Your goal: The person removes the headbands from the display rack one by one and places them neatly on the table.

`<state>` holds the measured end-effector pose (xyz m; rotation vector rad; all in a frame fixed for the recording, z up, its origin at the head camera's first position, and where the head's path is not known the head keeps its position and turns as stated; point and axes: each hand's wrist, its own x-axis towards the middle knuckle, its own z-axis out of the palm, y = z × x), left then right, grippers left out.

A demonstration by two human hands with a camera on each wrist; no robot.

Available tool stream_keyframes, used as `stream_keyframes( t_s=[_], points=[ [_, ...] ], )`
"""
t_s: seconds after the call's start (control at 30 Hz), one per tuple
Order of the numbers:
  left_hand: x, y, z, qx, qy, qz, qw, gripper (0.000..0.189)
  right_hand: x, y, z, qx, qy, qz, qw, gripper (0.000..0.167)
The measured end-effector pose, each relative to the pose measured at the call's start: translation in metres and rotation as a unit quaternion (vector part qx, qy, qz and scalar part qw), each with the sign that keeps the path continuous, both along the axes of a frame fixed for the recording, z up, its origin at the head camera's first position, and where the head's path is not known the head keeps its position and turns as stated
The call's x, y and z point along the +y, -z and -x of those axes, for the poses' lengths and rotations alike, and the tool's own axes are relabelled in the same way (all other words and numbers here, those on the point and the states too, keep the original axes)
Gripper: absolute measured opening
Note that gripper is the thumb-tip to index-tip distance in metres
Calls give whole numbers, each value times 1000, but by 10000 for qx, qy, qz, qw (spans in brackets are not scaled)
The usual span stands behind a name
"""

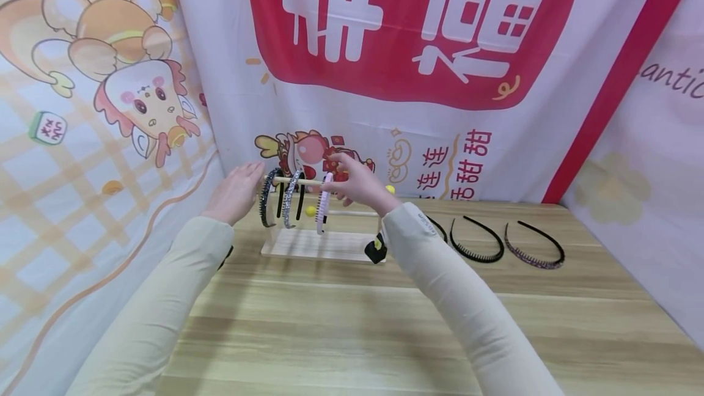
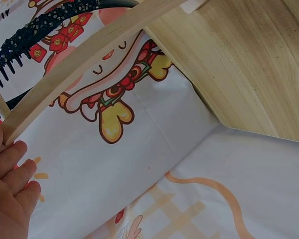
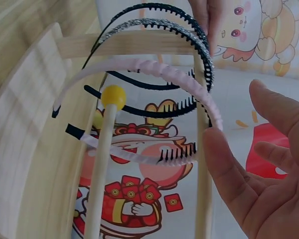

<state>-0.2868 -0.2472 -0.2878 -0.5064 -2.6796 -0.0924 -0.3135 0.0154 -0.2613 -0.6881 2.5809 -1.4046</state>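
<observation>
A wooden rack (image 1: 308, 248) carries three toothed headbands on its top bar. The black speckled headband (image 1: 264, 200) hangs at the left end, the silver glittery headband (image 1: 289, 201) beside it, and the pale pink headband (image 1: 322, 209) farther right. My left hand (image 1: 235, 193) is at the bar's left end; in the left wrist view its fingertips (image 2: 17, 149) meet the bar's end. My right hand (image 1: 360, 183) is beside the pink headband, fingers spread. In the right wrist view the thumb is right by that band; whether they touch, I cannot tell.
On the table right of the rack lie black headbands (image 1: 484, 258) and a purplish glittery headband (image 1: 536, 261), one partly behind the right sleeve. A black item (image 1: 376, 250) with a yellow spot sits at the rack's right foot. Printed cloth (image 1: 220, 47) walls the table.
</observation>
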Motion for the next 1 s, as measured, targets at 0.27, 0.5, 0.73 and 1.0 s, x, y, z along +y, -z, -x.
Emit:
stream_keyframes(
  t_s=[0.27,0.5,0.73,1.0],
  points=[
    [0,1,2,-35,30,-53,10000,42,-8,13,3,-444,-106,247,9987,67],
    [-2,3,4,-86,18,-54,9999,42,-13,21,7,-845,-249,701,9936,64],
    [-2,3,5,-138,-1,-34,9999,44,-19,23,9,-1003,-129,849,9912,60],
    [-3,3,7,-132,12,-24,9999,48,-23,25,11,-866,138,899,9921,54]
  ],
)
